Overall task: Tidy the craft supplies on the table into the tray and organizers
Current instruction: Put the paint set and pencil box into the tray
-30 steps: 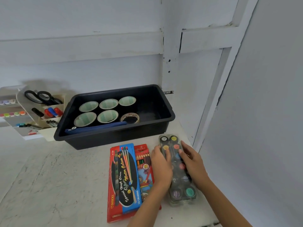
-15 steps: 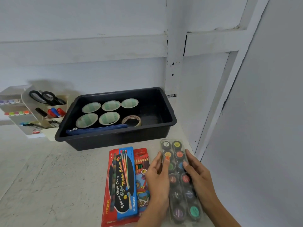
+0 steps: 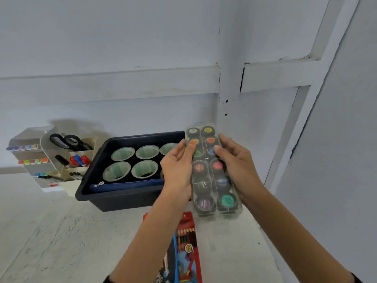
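Note:
A clear case of round paint pots is lifted off the table, held lengthwise in front of the black tray's right end. My left hand grips its left edge and my right hand grips its right edge. The black tray holds several green-lined cups and a blue zip pouch along its front wall. A red box of coloured pencils lies on the table beneath my left forearm, partly hidden.
A white desk organizer left of the tray holds scissors, markers and pens. The white wall rises close behind the tray and on the right. The pale marbled tabletop spreads to the left.
Both hands have lifted the paint case off the table and carried it up and forward to the tray's right end. The pencil boxes stayed where they were.

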